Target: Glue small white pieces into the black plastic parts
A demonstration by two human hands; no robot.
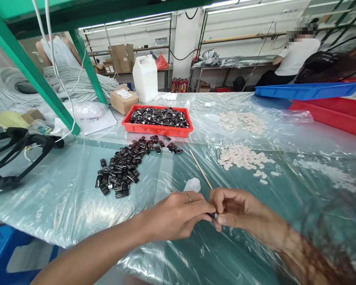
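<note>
A plastic-covered table (77, 186) carried a red tray (157, 130) of black parts, a loose pile of black parts (123, 166) and white pieces (243, 156). The left hand (178, 213) and right hand (240, 211) met fingertip to fingertip, pinching one small black part (213, 215) between them; a thin wooden stick (200, 168) rose from the right hand's clenched fingers.

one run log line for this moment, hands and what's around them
left hand: pinching small dark part | right hand: pinching same part, thin stick rising behind it | nearby: loose dark parts pile, red tray, white pieces
</note>
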